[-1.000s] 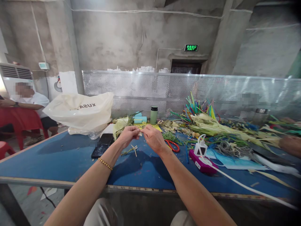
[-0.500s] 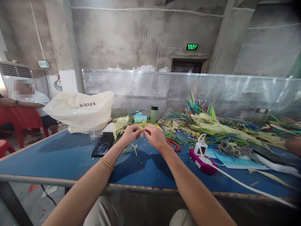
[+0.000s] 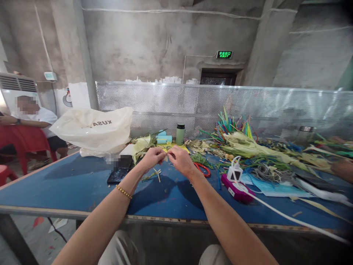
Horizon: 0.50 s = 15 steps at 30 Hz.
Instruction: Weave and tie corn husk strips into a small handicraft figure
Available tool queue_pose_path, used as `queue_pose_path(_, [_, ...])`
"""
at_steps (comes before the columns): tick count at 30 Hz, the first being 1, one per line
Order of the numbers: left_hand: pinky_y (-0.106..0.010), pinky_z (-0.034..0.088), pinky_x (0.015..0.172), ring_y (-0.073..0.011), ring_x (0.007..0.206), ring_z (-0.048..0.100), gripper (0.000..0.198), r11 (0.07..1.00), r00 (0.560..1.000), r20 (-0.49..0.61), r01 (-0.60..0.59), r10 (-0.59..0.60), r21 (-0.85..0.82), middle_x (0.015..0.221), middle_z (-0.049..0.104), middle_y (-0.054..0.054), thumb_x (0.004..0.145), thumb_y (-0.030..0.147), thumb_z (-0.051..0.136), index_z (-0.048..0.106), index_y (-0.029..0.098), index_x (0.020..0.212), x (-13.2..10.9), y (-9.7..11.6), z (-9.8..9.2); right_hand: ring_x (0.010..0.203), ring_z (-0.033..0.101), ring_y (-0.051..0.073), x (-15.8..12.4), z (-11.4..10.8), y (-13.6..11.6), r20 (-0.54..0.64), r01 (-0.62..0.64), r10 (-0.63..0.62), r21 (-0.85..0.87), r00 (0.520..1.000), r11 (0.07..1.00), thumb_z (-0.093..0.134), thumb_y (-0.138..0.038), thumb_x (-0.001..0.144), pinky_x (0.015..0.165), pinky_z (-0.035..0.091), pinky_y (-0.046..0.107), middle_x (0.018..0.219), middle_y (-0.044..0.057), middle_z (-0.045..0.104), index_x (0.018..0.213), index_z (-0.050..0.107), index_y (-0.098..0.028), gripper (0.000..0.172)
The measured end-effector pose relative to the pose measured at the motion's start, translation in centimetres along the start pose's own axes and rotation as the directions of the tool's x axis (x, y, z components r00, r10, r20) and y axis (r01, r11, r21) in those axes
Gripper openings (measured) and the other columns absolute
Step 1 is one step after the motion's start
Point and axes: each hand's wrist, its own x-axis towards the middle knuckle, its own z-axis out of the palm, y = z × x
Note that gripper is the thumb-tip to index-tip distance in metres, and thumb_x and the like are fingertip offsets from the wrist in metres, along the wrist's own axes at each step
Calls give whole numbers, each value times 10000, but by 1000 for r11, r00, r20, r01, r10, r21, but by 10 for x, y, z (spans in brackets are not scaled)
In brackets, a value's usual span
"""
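My left hand (image 3: pixel 153 158) and my right hand (image 3: pixel 180 159) meet over the middle of the blue table (image 3: pixel 91 191). Both are closed in a pinch, thumb against fingers, with the fingertips nearly touching. A tiny pale bit shows between them, too small to name. Just below my left hand lies a small knotted piece of pale strip and green stem (image 3: pixel 157 175). Red-handled scissors (image 3: pixel 203 170), mostly covered, lie to the right of my right hand. Beyond my left hand rests a pale corn husk (image 3: pixel 141 146).
A white plastic bag (image 3: pixel 93 125) and a dark phone (image 3: pixel 118 176) lie left. A green bottle (image 3: pixel 180 134) stands behind. Right are husks (image 3: pixel 248 145), wire coils (image 3: pixel 267 173), a purple power strip (image 3: pixel 236 189) and another person's hand (image 3: pixel 342 170). Someone sits (image 3: pixel 44 116) far left.
My fingertips have drawn slightly closer together, still pinched. At the right edge the other person's hand has shifted a little inward. The view has moved very slightly.
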Motion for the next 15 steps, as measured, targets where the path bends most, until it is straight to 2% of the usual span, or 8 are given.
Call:
queue_pose_path(3, [-225, 361, 492, -97, 483, 501, 272, 1000, 999, 37, 11, -10, -22, 540, 554, 5, 775, 365, 621, 562, 144, 627, -1, 2, 1, 739, 534, 140, 0, 0, -1, 3, -3, 3, -20, 1000, 1000, 556, -132, 881, 699, 389, 243, 796, 34, 583, 793, 628, -156, 116])
queue_pose_path(10, [-220, 314, 442, -88, 437, 486, 253, 995, 995, -3, 96, -96, -24, 506, 550, -3, 752, 313, 637, 568, 136, 585, 0, 4, 1, 769, 538, 156, -1, 0, -3, 46, 46, -39, -151, 998, 987, 524, -137, 904, 696, 389, 257, 863, 61, 587, 842, 619, -143, 114])
queue_pose_path(12, [-222, 318, 442, -89, 434, 492, 227, 988, 991, -4, 134, -135, -82, 509, 554, -8, 728, 288, 651, 568, 135, 582, -1, 4, 1, 773, 534, 160, -2, 0, -4, 50, 68, -60, -180, 997, 981, 507, -133, 912, 701, 389, 261, 867, 65, 583, 850, 614, -144, 124])
queue_pose_path(15, [-228, 342, 459, -87, 443, 489, 166, 946, 983, 25, 183, -183, -268, 511, 539, -1, 685, 237, 661, 572, 135, 591, -1, 4, 1, 769, 523, 169, -1, 0, -6, 50, 107, -99, -219, 994, 970, 486, -132, 925, 705, 388, 273, 871, 74, 580, 863, 606, -140, 135])
